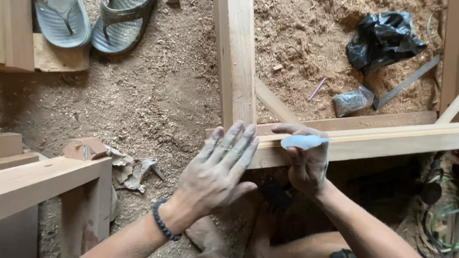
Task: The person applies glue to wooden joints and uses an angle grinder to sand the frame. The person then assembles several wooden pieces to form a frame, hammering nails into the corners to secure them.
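Note:
My left hand [217,169] lies flat with fingers spread on the end of a horizontal wooden beam [373,141], where it meets an upright wooden beam [235,57]. A dark bead bracelet [164,222] circles that wrist. My right hand [308,160] pinches a small pale flat piece [303,141], likely a scraper or spatula, against the top edge of the horizontal beam. A thin diagonal wooden strip [275,102] runs between the two beams.
Sawdust covers the floor. Two grey sandals [93,21] lie at top left. A black plastic bag [382,40], a small clear bag [352,101], a metal ruler [406,82] and a pink pencil [317,89] lie at top right. A wooden frame [48,179] stands at left, cables [442,215] at right.

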